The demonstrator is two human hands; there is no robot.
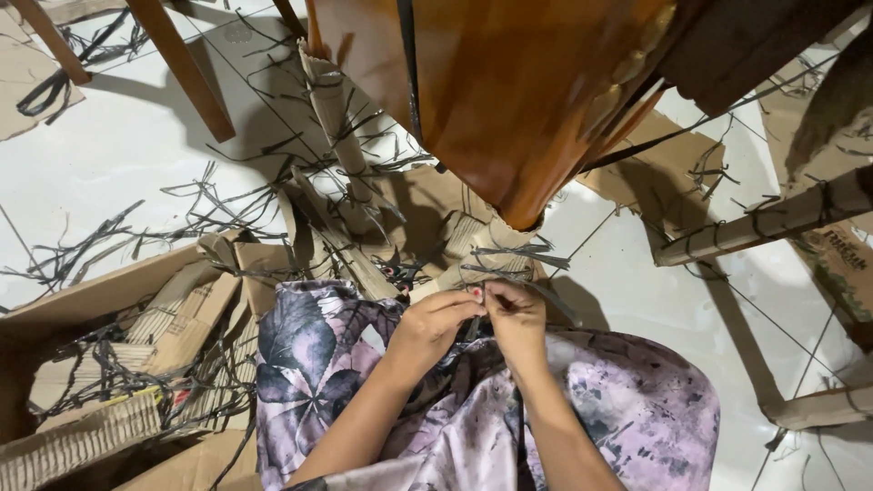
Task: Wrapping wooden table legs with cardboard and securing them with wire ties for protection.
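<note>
My left hand (pixel 433 323) and my right hand (pixel 516 318) meet in front of me above my lap, fingertips pinched together on thin dark plastic strapping (pixel 506 271). The strapping runs around corrugated cardboard (pixel 473 244) wrapped on the lower end of a glossy brown wooden chair leg (pixel 509 109). Both hands touch each other at the fingertips. My lap is covered by purple leaf-patterned cloth (pixel 473 409).
White tiled floor (pixel 118 155) is littered with loose dark strap pieces (pixel 82 245). Cardboard sheets and rolls (pixel 136 345) lie at the left. A cardboard-wrapped, strapped chair leg (pixel 773 218) lies at the right, another (pixel 818 409) at lower right. Bare wooden legs (pixel 182 64) stand at upper left.
</note>
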